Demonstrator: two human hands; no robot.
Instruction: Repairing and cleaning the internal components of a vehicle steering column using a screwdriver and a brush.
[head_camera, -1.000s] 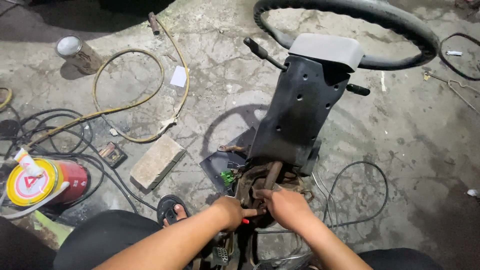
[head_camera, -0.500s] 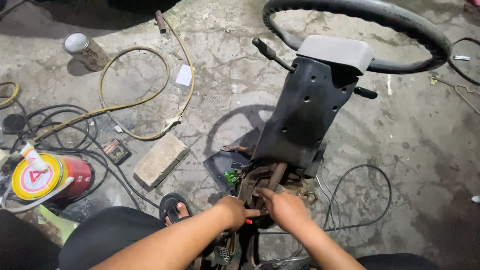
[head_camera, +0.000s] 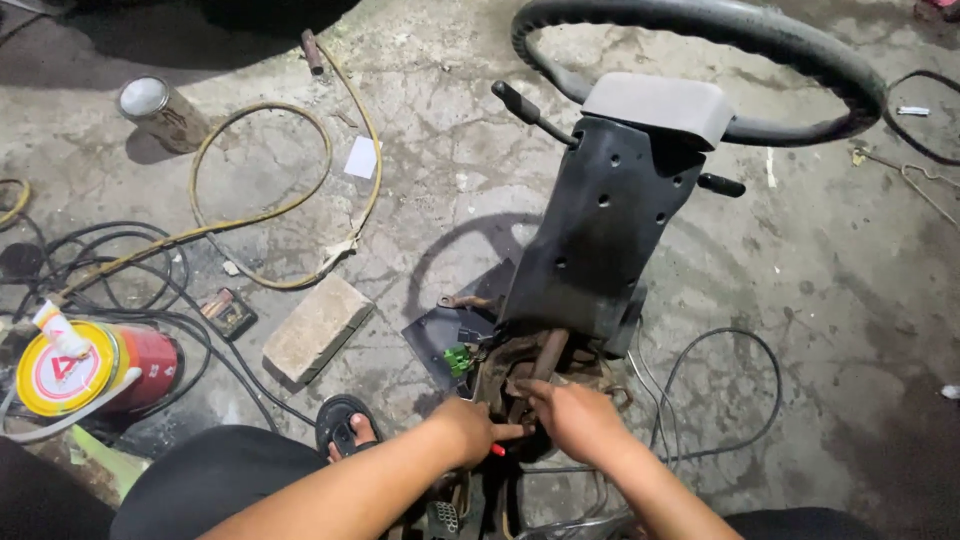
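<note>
floor: cracked, stained concrete floor, yellow hose, brick lying about
left hand: fingers curled on rusty column base
right hand: fingers closed on it too

Black steering column upright; rusty base.

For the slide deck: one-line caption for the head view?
Both hands, left hand and right hand, at the rusty base of a steering column lying on a concrete floor, brick and yellow hose nearby.
</note>
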